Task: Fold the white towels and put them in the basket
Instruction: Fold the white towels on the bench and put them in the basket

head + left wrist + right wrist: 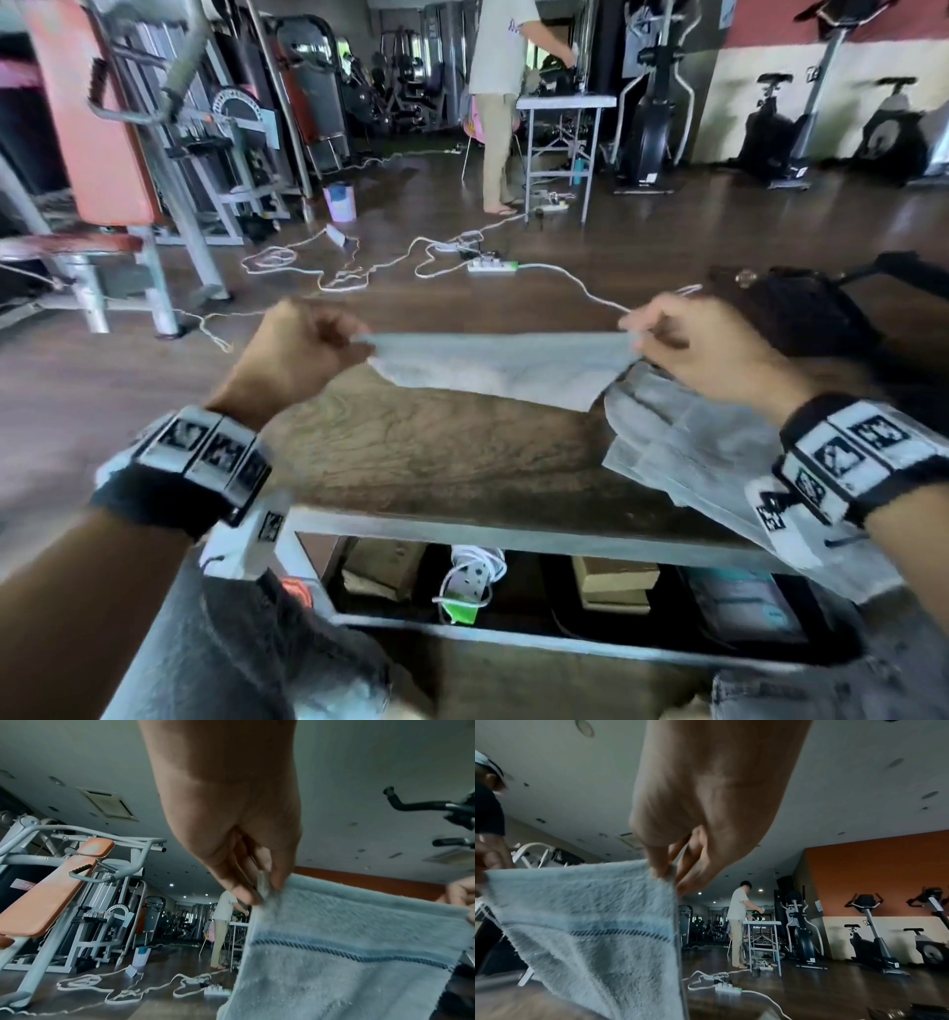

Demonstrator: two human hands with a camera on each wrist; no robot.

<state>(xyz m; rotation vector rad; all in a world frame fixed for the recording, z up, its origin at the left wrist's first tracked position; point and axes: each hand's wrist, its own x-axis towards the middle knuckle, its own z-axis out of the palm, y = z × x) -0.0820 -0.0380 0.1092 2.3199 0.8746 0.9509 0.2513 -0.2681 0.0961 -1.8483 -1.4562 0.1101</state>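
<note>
— Two hands share one towel (495, 367); the left hand (303, 347) pinches its left top corner, the right hand (703, 344) its right top corner, and the cloth is stretched between them in the air above the far edge of the wooden table (436, 452).

— Which way does it run?

— Its long axis lies side to side across the head view, the top edge taut and level; the body hangs down toward the table, the lower edge slanting down to the right, near a pile of other towels (719, 462) on the table's right end; whether it touches them I cannot tell.

— How are the fingers set?

— The left wrist view shows the left hand (231, 833) with thumb and fingertips closed tight on the corner; the right wrist view shows the right hand (706, 811) doing the same, thumb against curled fingers with the corner of the towel (588, 914) between them.

— Anything the wrist views add?

— A dark stitched stripe runs across the towel (347, 953), parallel to the top edge; the head view blurs it out. The head view alone shows the dark basket (801, 308) at the far right, beyond the right hand.
</note>
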